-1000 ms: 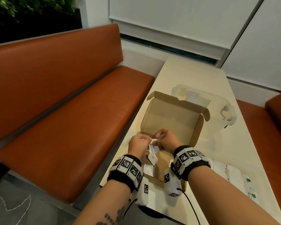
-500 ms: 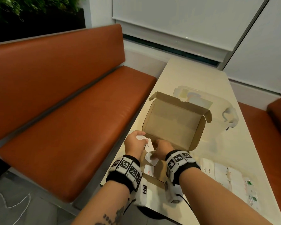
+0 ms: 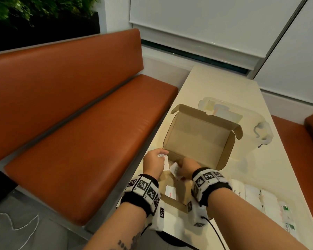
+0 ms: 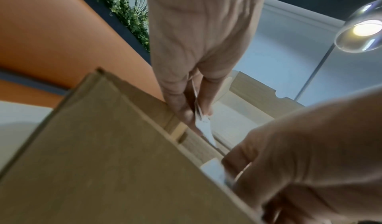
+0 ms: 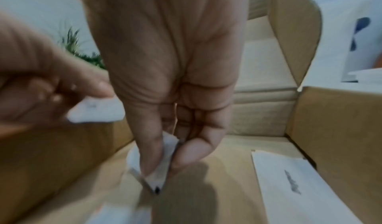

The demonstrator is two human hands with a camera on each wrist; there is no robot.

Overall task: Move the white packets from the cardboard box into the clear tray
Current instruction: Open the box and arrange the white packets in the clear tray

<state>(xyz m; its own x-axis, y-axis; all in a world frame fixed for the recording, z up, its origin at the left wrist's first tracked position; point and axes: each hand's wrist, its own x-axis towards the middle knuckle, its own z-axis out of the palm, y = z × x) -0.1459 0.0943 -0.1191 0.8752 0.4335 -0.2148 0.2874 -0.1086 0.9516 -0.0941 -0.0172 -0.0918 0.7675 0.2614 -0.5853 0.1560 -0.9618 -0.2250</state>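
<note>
The open cardboard box (image 3: 197,139) lies on the table with its lid standing up. My left hand (image 3: 161,156) is at the box's left wall and pinches white packets (image 3: 164,158) between thumb and fingers; the left wrist view shows those packets (image 4: 202,121) edge-on. My right hand (image 3: 179,171) reaches down into the box and pinches another white packet (image 5: 157,165) just above the floor. One more packet (image 3: 170,193) lies flat on the box floor. The clear tray (image 3: 285,210) sits to the right of my right forearm and holds several white packets.
A clear plastic lidded container (image 3: 257,127) stands right behind the box lid. An orange bench (image 3: 79,141) runs along the table's left edge. The pale table (image 3: 215,87) stretches away beyond the box.
Both hands pinched packets together over the box's middle. They have since parted: the left hand drew its packets to the box's left wall, and the right hand dropped into the box onto another packet.
</note>
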